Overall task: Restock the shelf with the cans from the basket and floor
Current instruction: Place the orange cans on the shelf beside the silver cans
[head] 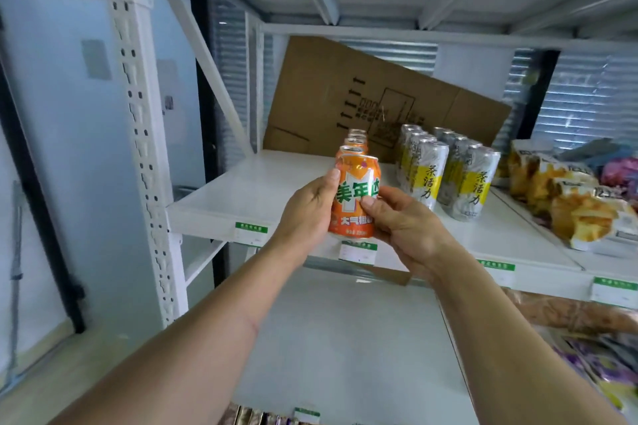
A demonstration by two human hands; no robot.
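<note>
I hold an orange soda can (pixel 355 193) upright in both hands at the front edge of the white shelf (pixel 221 207). My left hand (pixel 307 214) wraps its left side with the thumb on the label. My right hand (pixel 400 221) grips its right side, thumb across the front. Right behind it a row of orange cans (pixel 355 143) runs toward the back of the shelf. To the right stand two rows of tall silver-and-yellow cans (pixel 448 172). No basket or floor is in view.
A flattened cardboard box (pixel 328 93) leans against the back of the shelf. Snack bags (pixel 566 203) lie on the right part of the shelf. A perforated white upright (pixel 138 134) rises at left. A lower shelf (pixel 345 338) lies beneath, with more packets at right.
</note>
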